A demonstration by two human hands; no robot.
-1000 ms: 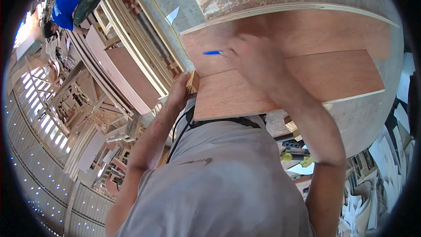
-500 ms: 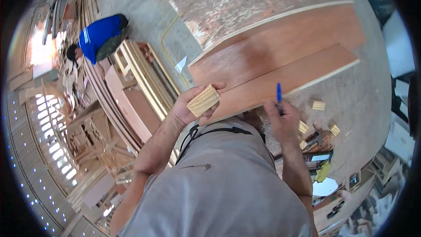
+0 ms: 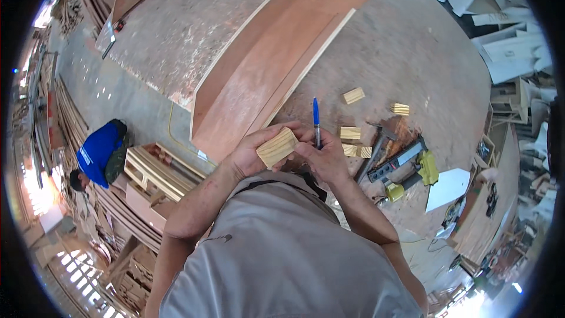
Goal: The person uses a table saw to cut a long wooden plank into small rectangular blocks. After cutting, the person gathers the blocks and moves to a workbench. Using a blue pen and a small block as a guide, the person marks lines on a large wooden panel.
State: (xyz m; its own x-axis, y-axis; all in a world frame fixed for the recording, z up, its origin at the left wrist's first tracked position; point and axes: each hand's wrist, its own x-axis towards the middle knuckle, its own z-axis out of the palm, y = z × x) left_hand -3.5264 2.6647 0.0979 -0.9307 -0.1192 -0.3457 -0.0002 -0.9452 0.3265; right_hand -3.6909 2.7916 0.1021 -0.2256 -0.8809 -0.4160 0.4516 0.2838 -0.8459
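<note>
In front of my waist, my left hand [image 3: 252,152] is closed around a small pale wood block [image 3: 277,148] with visible grain. My right hand [image 3: 327,158] has come up against the block's right side, and its fingertips touch or nearly touch it. A pen [image 3: 316,115] with a blue cap stands upright between the fingers of that hand. Just beyond both hands lies a long reddish-brown plywood panel [image 3: 259,82] with pale edges on the worktable [image 3: 412,53].
To the right lie several small wood blocks [image 3: 354,95], a hammer [image 3: 376,141] and a yellow-green nail gun [image 3: 428,168]. A white sheet [image 3: 448,189] is past them. At left, a person in a blue shirt [image 3: 100,152] bends beside stacked wooden frames [image 3: 154,172].
My right hand has moved left with the pen to meet the block in my left hand. The view has turned, so the panel now slants more steeply and more of the table's right side shows.
</note>
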